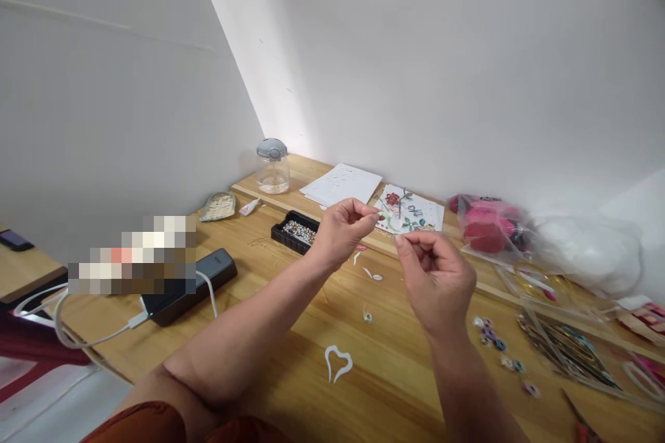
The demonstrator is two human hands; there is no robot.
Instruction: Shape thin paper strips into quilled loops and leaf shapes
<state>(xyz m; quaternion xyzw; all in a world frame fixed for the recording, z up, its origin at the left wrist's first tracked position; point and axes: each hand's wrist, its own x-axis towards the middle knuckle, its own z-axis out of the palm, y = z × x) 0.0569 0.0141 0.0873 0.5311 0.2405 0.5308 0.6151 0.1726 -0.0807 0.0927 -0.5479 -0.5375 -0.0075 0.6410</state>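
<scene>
Above the middle of the table, my left hand (pixel 346 232) is closed, thumb and forefinger pinching one end of a thin pale green strip (pixel 388 221). Opposite it, my right hand (pixel 439 275) is also closed, its fingertips pinched at the strip's lower end. The strip's exact kind is too small to make out. Below the hands lie small white petal-shaped cut-outs (pixel 373 275) and a little spool (pixel 368 317) with thread. Nearer to me rests a white heart-shaped cut-out (pixel 347 363). Behind the strip is a sheet with coloured flower designs (pixel 431 211).
A black tray (pixel 277 238) of beads, white papers (pixel 340 183) and a clear jug (pixel 273 176) stand farther back. Left is a black power bank (pixel 223 266) with a white cable. On the right are small thread spools (pixel 488 333), plastic bags (pixel 587 249) and red-handled pliers (pixel 580 422).
</scene>
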